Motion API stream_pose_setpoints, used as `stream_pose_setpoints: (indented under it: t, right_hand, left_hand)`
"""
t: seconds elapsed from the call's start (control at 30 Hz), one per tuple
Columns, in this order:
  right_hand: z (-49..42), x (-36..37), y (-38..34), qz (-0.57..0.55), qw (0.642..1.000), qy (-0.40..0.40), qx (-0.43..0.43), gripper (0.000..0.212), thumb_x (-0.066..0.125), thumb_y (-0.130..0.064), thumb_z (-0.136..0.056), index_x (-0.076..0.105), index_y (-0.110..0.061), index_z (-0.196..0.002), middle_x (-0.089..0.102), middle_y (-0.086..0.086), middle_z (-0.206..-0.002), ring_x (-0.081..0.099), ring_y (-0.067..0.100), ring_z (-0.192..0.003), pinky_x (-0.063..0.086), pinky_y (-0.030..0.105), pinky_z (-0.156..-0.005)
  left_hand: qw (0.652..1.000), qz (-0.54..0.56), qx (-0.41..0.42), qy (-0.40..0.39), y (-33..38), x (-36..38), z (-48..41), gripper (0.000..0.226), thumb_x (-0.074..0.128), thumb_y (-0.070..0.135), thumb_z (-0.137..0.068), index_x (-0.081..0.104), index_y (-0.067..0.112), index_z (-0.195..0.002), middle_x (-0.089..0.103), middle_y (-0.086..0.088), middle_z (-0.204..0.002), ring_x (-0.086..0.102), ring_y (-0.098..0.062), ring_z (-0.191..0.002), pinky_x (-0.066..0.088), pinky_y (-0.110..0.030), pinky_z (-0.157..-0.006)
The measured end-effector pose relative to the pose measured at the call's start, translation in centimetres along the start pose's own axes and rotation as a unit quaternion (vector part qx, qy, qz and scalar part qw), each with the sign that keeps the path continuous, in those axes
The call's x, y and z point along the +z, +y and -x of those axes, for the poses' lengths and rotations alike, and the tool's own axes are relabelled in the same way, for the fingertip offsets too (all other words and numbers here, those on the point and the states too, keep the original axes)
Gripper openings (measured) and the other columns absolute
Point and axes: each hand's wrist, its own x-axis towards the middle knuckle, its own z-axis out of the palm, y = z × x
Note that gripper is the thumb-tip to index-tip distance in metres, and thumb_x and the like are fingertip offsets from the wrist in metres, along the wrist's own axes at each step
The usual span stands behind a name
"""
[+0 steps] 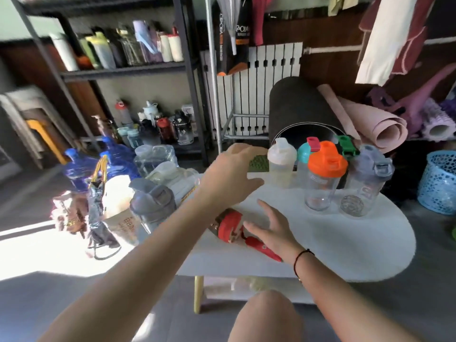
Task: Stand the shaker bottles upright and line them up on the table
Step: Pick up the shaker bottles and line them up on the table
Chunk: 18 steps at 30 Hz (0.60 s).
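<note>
Several shaker bottles stand upright at the back right of the white table [308, 255]: a white-lidded one [281, 164], a teal-and-pink-lidded one [304, 153], an orange-lidded one [325, 176], a green-lidded one [346, 144] and a grey-lidded one [367, 178]. A red-lidded bottle [228, 224] lies on its side near the front left. My right hand [271, 228] hovers over its red strap with fingers spread. My left hand [232, 174] reaches to the back and grips a green dotted item [257, 164], which is mostly hidden and blurred. Another grey-lidded bottle [151, 206] stands at the table's left edge.
Rolled mats [303, 107] lie behind the table. A blue basket [439, 181] sits on the floor at the right. Blue water jugs [79, 166], bags and clear containers crowd the floor at the left. Black shelves [123, 72] hold more bottles. My knee [266, 314] is below the table front.
</note>
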Motion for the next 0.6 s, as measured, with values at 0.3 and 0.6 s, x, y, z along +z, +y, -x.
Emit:
stream_pose_setpoints:
  t: [0.3, 0.6]
  right_hand:
    - [-1.7, 5.9, -2.8, 0.054, 0.998, -0.036, -0.008, 0.072, 0.074, -0.054, -0.057, 0.056, -0.030, -0.123, 0.056, -0.004, -0.113, 0.057, 0.018, -0.107, 0.050, 0.037, -0.094]
    - [-1.8, 5.6, -2.1, 0.091, 0.995, -0.031, -0.016, 0.080, 0.080, -0.035, -0.064, 0.047, -0.024, -0.136, 0.049, 0.003, -0.133, 0.051, 0.022, -0.122, 0.043, 0.032, -0.103]
  left_hand:
    - [0.954, -0.143, -0.203, -0.169, -12.8, -6.2, 6.8, 0.066, 0.078, 0.046, -0.065, 0.055, 0.042, -0.126, 0.046, 0.003, -0.133, 0.040, -0.024, -0.129, 0.042, -0.040, -0.102]
    - [0.957, -0.001, -0.238, 0.164, -16.6, 1.2, 8.7, 0.080, 0.086, 0.026, -0.062, 0.049, 0.032, -0.131, 0.015, -0.011, -0.156, 0.038, -0.044, -0.130, 0.043, -0.053, -0.102]
